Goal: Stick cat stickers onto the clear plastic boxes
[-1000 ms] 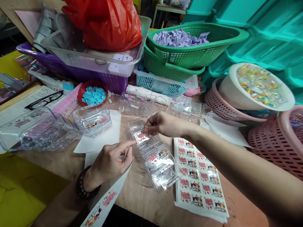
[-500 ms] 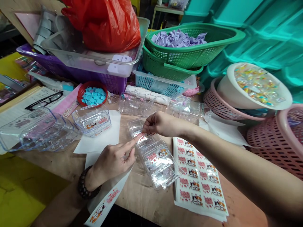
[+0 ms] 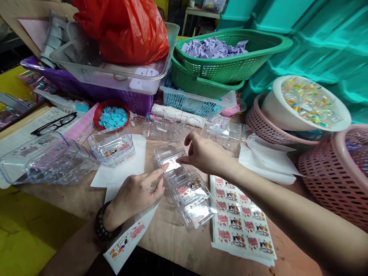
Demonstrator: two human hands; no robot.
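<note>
A clear plastic case [image 3: 179,207] lies unfolded on the table, with cat-and-pink-lettering stickers on its panels. My left hand [image 3: 138,195], wearing a dark bead bracelet, has its index finger stretched out onto the upper sticker [image 3: 172,162]; its thumb stands apart and it grips nothing. My right hand [image 3: 208,153] is at that sticker's other end, thumb and index finger spread, nothing visible between them. Under my left wrist is a white backing strip [image 3: 129,239] bearing another cat sticker. Sticker sheets [image 3: 243,218] lie in a stack below my right forearm.
Clear plastic cases [image 3: 57,165] are grouped at left, beside another case [image 3: 112,147] on white paper. A red bowl [image 3: 97,124] holds blue pieces. Green baskets [image 3: 230,63], a purple basket [image 3: 139,103] and pink baskets [image 3: 327,168] line the back and right. Glasses [image 3: 54,122] rest on papers.
My right thumb and index finger have parted from their pinch at the sticker, and the hand has shifted slightly right. My left index finger stays on the sticker.
</note>
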